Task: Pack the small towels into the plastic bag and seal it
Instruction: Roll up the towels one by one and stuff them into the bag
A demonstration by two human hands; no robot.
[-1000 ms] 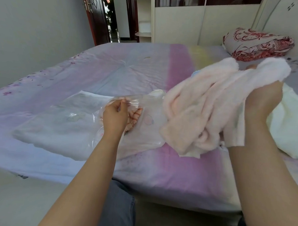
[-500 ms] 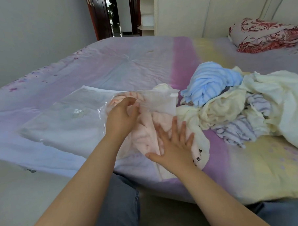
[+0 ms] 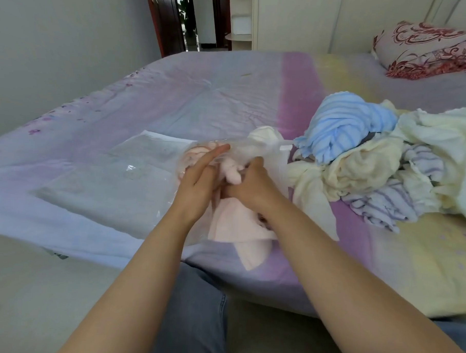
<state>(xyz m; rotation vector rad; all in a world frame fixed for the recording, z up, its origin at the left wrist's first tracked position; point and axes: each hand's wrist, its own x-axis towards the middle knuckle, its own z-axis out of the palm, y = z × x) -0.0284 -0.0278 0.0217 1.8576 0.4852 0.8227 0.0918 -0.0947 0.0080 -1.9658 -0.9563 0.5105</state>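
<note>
The step in hand is the stuffing of the pink towel (image 3: 235,227) into the plastic bag (image 3: 135,177), near the front edge of the bed (image 3: 203,95). The left hand (image 3: 199,180), fingers flat, holds the bag mouth; the right hand (image 3: 248,186) is closed on the towel, pushing. Half of it is outside. Next I think: push the rest in, then fetch from the towel pile (image 3: 374,161).

A pale pink towel (image 3: 232,227) fills a clear plastic bag (image 3: 135,182) beside blue-striped (image 3: 343,130), cream (image 3: 360,168) and purple-striped white towels (image 3: 380,201) on a bed (image 3: 203,100) sheeted in lilac, pink and yellow bands; a red-patterned pillow (image 3: 429,48) beyond.
</note>
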